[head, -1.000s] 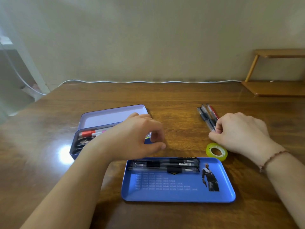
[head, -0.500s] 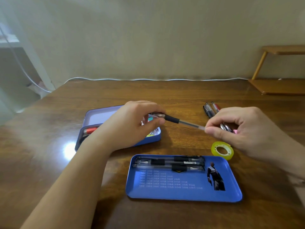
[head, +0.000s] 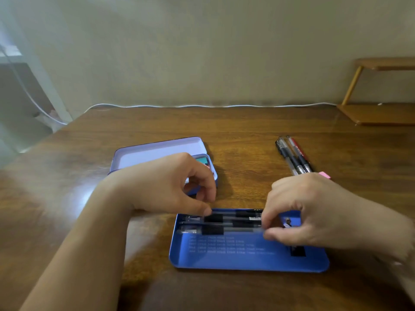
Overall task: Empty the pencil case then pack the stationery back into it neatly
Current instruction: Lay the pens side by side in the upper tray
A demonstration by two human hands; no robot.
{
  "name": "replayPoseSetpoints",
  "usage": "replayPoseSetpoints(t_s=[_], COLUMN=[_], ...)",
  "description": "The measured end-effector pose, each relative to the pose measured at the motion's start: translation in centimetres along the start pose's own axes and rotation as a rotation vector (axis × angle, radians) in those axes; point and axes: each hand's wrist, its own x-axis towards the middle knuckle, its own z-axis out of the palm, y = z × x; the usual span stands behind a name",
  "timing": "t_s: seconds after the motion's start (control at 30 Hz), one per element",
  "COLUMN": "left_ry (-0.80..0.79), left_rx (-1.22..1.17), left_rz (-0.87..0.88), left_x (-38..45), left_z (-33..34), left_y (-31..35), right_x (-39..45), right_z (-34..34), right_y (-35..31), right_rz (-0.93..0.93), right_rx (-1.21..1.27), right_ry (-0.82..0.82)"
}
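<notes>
A pen lands in the blue tray (head: 247, 259)

The tray is the landmark; half a second ago the pen hung in the air between both hands, now it lies as the nearest of the row of pens (head: 226, 222) at the tray's far edge, so packing advances; left hand (head: 166, 187) at the tray's far-left corner, fingers curled, whether it grasps anything I cannot tell; right hand (head: 314, 212) over the tray's right side pinches that pen's (head: 238, 230) end; loose pens (head: 294, 157) wait beyond the tray.

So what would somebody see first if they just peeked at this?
Probably the two hands, left hand and right hand, both on a pen in the bright blue tin tray at the front. Behind it sits the open pencil case, and more pens lie to the right.
</notes>
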Motion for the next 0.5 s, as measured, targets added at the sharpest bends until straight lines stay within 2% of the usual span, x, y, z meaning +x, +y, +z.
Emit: replayPoseSetpoints(t_s=[0.13, 0.37, 0.5], left_ry=[0.032, -0.073, -0.12], left_rx=[0.031, 0.049, 0.129], left_rz=[-0.025, -0.042, -0.069], left_x=[0.2, 0.1, 0.3], left_z=[0.2, 0.5, 0.7], left_y=[-0.1, 0.1, 0.1], right_x=[0.2, 0.4, 0.7], right_z=[0.5, 0.9, 1.3], right_y=[-0.4, -0.3, -0.2], right_rz=[-0.023, 0.003, 0.028], right_rx=[-0.092, -0.161, -0.157], right_ry=[-0.006, 0.067, 0.05])
